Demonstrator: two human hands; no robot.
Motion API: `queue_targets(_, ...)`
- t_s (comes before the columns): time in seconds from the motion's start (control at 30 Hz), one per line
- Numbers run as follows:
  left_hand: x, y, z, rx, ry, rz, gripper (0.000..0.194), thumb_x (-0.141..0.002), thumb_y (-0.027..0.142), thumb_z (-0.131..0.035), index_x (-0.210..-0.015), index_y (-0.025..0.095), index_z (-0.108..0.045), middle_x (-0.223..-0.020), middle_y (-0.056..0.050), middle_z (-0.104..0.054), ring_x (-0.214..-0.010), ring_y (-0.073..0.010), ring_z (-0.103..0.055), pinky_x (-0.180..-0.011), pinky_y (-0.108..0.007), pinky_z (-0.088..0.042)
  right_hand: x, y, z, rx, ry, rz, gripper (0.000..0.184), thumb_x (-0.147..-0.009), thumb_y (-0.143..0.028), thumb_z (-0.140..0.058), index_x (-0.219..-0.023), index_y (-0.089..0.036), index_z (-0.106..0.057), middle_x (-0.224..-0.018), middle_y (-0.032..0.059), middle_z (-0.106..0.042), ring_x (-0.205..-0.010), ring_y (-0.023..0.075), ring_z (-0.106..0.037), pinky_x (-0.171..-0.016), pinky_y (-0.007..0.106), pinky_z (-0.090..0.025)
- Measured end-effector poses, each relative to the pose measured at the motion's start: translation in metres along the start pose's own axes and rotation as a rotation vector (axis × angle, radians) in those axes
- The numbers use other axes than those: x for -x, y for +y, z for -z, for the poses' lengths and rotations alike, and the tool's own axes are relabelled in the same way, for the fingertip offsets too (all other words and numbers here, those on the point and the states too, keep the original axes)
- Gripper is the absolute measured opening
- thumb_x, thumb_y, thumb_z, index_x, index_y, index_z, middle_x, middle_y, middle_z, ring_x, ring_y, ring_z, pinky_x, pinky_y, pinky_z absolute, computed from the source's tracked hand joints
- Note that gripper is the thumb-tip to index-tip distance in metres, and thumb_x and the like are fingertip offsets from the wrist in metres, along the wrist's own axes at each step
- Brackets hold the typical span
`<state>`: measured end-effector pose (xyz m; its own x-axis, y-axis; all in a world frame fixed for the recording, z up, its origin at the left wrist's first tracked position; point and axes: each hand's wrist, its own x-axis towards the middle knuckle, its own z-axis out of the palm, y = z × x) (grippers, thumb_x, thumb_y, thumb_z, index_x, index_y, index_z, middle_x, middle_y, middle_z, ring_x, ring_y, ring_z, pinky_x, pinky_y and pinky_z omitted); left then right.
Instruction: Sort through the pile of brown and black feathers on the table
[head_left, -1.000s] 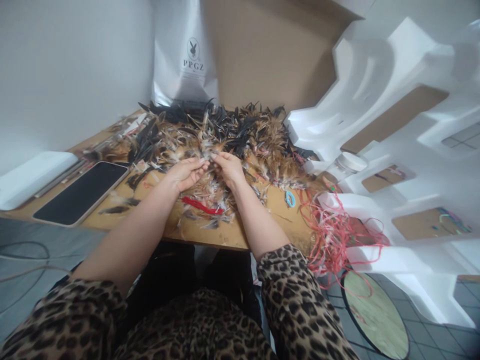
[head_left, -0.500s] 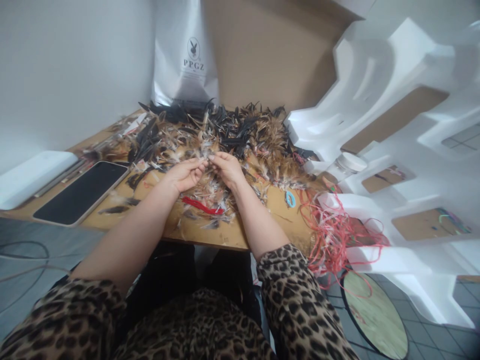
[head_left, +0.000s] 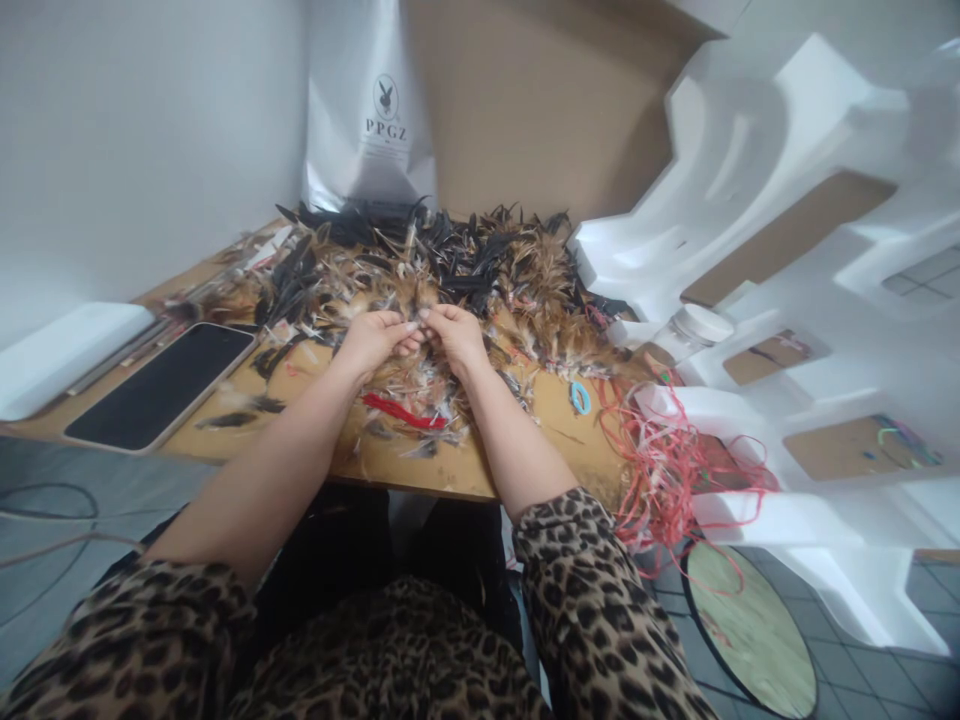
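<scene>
My left hand (head_left: 379, 340) and my right hand (head_left: 452, 335) meet over the middle of the table, fingertips pinched together. Between them a small bunch of brown feathers (head_left: 424, 290) seems to rise from the pinch; its lower end is hidden by my fingers. Behind my hands lies a broad heap of black feathers (head_left: 469, 255) and brown feathers (head_left: 540, 265). Just below my hands, a bundle of red string (head_left: 405, 411) rests among pale feather scraps near the table's front edge.
At left lie a phone (head_left: 161, 385) and a white box (head_left: 71, 355). To the right are a blue ring (head_left: 580, 398), tangled pink strips (head_left: 667, 470), a white jar (head_left: 694, 330) and white foam pieces (head_left: 810, 130). A silver bag (head_left: 371, 170) stands behind the heap.
My left hand has shifted slightly right, and its fingers have moved closer to those of my right hand. The things on the table look unchanged.
</scene>
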<state>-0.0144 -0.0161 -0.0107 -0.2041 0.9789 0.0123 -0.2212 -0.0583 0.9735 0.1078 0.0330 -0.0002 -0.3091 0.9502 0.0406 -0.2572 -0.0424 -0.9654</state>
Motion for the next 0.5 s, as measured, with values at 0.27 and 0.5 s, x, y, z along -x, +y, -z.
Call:
queue_targets(0.27,0.002,0.01,0.003,0.378,0.01,0.231,0.009,-0.077,0.003,-0.059,-0.069,0.005,-0.061,-0.068,-0.009,-0.068,-0.05,-0.0057,-0.06,-0.043,-0.01,-0.044,0.0,-0.006,0.004,-0.235,-0.011,-0.108,0.023,-0.06,-0.026,-0.075,-0.074,-0.017,-0.058,-0.073,-0.0022,-0.068,-0.06,0.0065,-0.058,-0.049,0.016,-0.043)
queue_targets(0.5,0.004,0.013,0.004,0.521,-0.082,0.35,0.012,-0.08,0.002,-0.055,-0.084,0.006,-0.065,-0.072,-0.009,-0.069,-0.055,-0.0073,-0.064,-0.045,-0.009,-0.047,0.002,-0.002,0.002,-0.271,-0.135,-0.155,0.025,-0.057,-0.025,-0.078,-0.072,-0.017,-0.06,-0.059,-0.0065,-0.062,-0.055,0.0055,-0.054,-0.058,0.019,-0.048)
